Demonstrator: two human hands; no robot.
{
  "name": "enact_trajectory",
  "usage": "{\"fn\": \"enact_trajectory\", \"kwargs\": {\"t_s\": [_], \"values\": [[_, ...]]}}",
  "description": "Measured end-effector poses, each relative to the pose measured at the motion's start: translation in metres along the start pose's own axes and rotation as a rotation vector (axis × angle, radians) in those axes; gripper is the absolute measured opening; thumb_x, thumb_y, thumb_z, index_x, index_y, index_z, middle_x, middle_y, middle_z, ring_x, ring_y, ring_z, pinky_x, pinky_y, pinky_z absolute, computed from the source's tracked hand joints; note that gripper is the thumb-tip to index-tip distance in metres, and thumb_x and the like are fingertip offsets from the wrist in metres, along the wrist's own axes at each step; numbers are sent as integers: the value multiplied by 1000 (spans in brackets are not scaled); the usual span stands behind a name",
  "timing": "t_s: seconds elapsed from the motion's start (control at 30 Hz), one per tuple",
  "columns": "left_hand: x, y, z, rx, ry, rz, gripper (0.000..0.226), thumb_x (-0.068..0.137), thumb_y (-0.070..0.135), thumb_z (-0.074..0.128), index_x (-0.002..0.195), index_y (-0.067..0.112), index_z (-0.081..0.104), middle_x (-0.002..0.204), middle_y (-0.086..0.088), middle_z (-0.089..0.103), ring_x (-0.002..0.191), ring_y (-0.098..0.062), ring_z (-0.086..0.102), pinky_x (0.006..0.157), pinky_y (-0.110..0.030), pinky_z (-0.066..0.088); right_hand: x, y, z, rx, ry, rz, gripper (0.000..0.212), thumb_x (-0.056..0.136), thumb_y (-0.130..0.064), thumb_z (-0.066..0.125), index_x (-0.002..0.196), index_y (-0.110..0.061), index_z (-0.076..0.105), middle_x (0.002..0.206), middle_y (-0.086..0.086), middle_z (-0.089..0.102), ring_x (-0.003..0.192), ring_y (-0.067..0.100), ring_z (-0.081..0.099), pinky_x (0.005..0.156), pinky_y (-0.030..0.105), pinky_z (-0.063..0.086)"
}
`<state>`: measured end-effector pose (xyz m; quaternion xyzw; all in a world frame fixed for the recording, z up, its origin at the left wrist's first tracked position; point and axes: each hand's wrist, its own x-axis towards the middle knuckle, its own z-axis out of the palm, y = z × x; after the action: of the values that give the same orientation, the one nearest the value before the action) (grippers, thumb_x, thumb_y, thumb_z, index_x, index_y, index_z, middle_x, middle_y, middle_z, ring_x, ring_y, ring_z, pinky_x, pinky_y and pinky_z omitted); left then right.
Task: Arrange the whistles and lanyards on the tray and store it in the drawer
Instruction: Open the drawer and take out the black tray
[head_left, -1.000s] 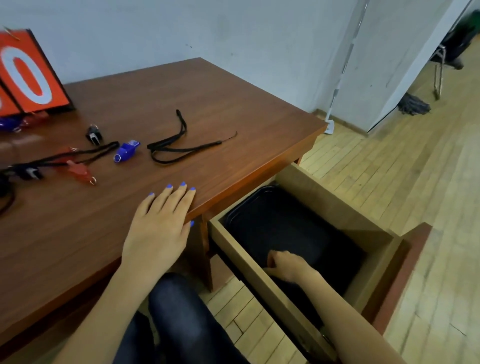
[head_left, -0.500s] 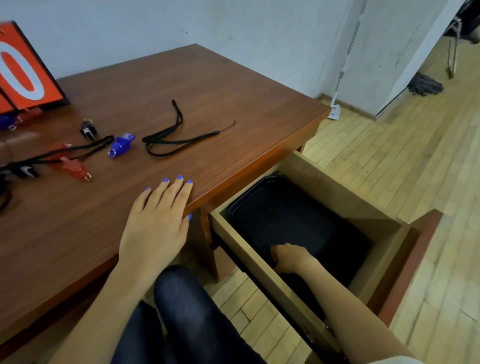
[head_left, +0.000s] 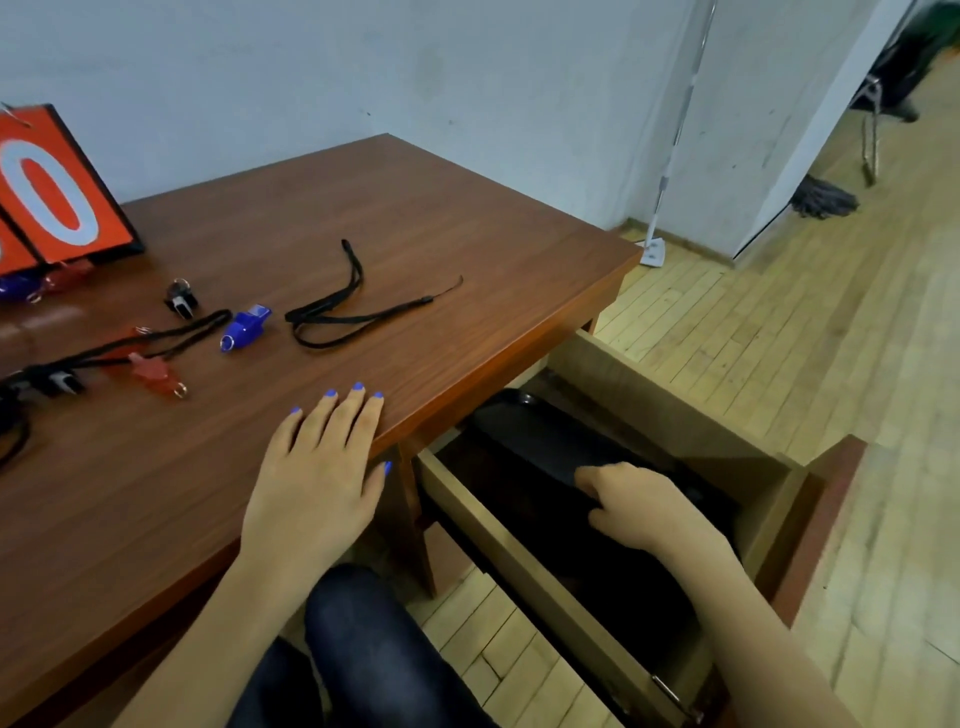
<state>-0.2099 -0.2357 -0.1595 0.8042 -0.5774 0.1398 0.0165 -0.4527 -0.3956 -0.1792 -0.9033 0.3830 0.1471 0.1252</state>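
The desk (head_left: 363, 218) edge lies under the flat, spread left hand (head_left: 317, 467). Right of it the drawer (head_left: 649, 395) stands pulled out, its black tray (head_left: 524, 431) gripped by the right hand (head_left: 644, 504). Beyond the left hand lie a black lanyard (head_left: 353, 306) and blue whistle (head_left: 244, 326).

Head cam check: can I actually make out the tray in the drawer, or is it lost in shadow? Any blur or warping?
Head view: the black tray sits in deep shadow inside the drawer, only its rim catching light; the right hand gripping it looks slightly soft; the table edges bow from wide-angle distortion; the blue whistle and the left hand are evenly lit, without glare.
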Motion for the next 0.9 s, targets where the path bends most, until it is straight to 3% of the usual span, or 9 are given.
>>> {"fn": "enact_trajectory", "kwargs": {"t_s": [0.1,0.2,0.3,0.37,0.47,0.57,0.7,0.8,0.9], "values": [[-1,-2,1,8,-30,11,72,75,38,68,136,11,42,137,-12,49,125,-29,48,99,-45,40,-15,-5,-17,-20,-6,-24,16,85,-11,47,92,-25,48,89,-4,53,81,18,54,63,28,45],[-2,-1,0,-36,7,26,75,76,44,64,138,14,36,142,-12,42,128,-29,44,100,-46,37,-33,-10,-33,-60,34,-53,31,86,-11,48,113,-23,54,102,-2,55,91,18,54,68,26,44],[-5,5,-3,-125,89,102,66,86,51,41,141,16,28,148,-13,29,133,-28,32,107,-45,28,-50,-13,-48,-118,143,-89,40,88,-14,51,127,-25,51,111,-3,53,105,17,51,82,27,41],[-8,14,-5,-278,84,164,62,90,54,25,141,18,29,148,-7,28,136,-21,26,113,-36,17,-60,-13,-59,-165,243,-115,43,88,-16,52,130,-27,48,109,-6,50,103,13,46,82,25,35],[-10,32,-3,-536,49,242,58,91,56,26,138,24,35,144,5,38,136,-6,22,115,-25,7,-73,-15,-75,-141,328,-131,43,90,-16,48,131,-30,46,96,-9,39,90,8,32,78,22,25],[-4,44,-9,-744,6,208,50,90,58,20,134,36,34,134,19,43,129,9,26,116,-30,12,-89,-19,-92,-139,397,-159,38,92,-17,44,126,-33,50,93,-10,39,89,8,33,78,23,26],[10,47,-25,-906,-34,172,44,82,63,31,121,46,41,108,32,46,111,10,37,93,-18,30,-110,-23,-116,-126,437,-158,37,92,-20,44,124,-36,52,90,-12,40,90,7,35,82,25,35],[16,45,-53,-1120,-40,103,23,72,59,44,90,53,57,99,25,53,98,11,42,78,-6,32,-123,-29,-135,-142,482,-163,37,93,-18,42,123,-37,52,92,-11,45,92,9,40,83,26,37],[21,36,-93,-1219,54,79,20,69,55,51,87,50,59,94,19,56,94,5,47,76,-7,34,-139,-31,-152,-105,590,-181,36,93,-16,42,118,-36,58,91,-9,52,88,10,43,77,25,38]]}}
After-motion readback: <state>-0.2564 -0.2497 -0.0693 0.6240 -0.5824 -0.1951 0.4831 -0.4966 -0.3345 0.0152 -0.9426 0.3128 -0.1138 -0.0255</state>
